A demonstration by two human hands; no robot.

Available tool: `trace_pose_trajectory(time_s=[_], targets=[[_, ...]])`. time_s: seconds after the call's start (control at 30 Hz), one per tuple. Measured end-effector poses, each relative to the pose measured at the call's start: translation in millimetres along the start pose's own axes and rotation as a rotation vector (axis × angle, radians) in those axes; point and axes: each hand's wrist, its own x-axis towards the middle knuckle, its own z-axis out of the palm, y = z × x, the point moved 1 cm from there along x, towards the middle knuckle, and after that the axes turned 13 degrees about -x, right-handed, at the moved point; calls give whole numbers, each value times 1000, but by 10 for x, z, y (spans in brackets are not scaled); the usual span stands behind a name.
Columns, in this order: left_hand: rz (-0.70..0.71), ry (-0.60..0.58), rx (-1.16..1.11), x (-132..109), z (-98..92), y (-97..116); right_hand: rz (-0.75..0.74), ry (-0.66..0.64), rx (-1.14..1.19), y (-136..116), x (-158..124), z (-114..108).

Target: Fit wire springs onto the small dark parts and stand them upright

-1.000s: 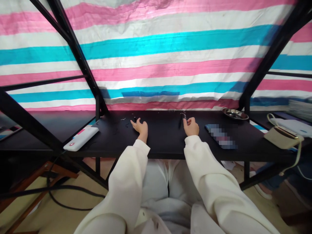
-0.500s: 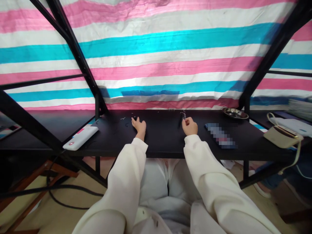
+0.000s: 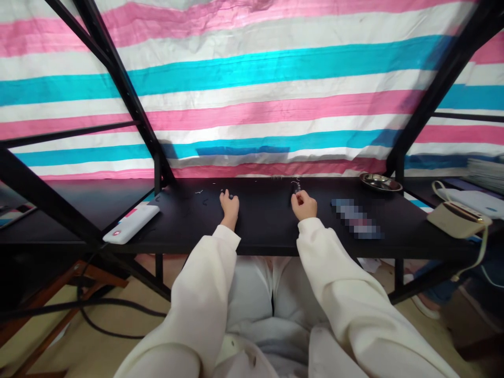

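My left hand (image 3: 230, 207) is just above the black tabletop, its fingers curled inward. A small dark piece (image 3: 231, 197) shows between the thumb and fingers, too small to name. To the right, my right hand (image 3: 304, 204) is closed in a pinch on a short strand of small grey beads (image 3: 298, 187), which sticks out beyond the fingertips. A dark, thin shape lies beside the strand, partly hidden by the hand. Thin pale thread bits (image 3: 199, 191) and a dark curved piece (image 3: 205, 201) lie left of my left hand.
A white power bank (image 3: 132, 223) lies at the left of the black table (image 3: 263, 231). On the right are a blurred-out flat object (image 3: 356, 219), a shiny metal dish (image 3: 380, 182) and a beige bag (image 3: 457, 219). Black frame bars slant on both sides before a striped sheet.
My left hand has shifted slightly right and toward me, and its spread fingers have curled in around the small dark piece. My right hand has moved slightly left, still pinching the bead strand.
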Motion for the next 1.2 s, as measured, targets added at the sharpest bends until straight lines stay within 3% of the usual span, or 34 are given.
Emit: trace_pose_trajectory(time_s=[0.1,0.17,0.3,0.4,0.67,0.77,0.93,1.2], targets=[[-47,-166,-227,-138,66,104,-177,-81,37,-98,-53,20],[-118,-339,-378,-250,117,190,-276,-156,30,-161,-82,43],[-419,-804,-590,-450,183,324,-402,-276,-2,-218,-113,101],[-556,-983,-696,-514,167,371,-436,-318,0,-215,-126,135],[-587,-1094,-748,-525,125,400,-406,-332,32,-206,-135,166],[-556,-1054,-651,-525,141,383,-377,-307,73,-194,-121,175],[-439,-860,-491,-499,152,347,-414,-290,124,-189,-120,186],[-404,-909,-493,-524,148,358,-474,-313,159,-195,-123,205]])
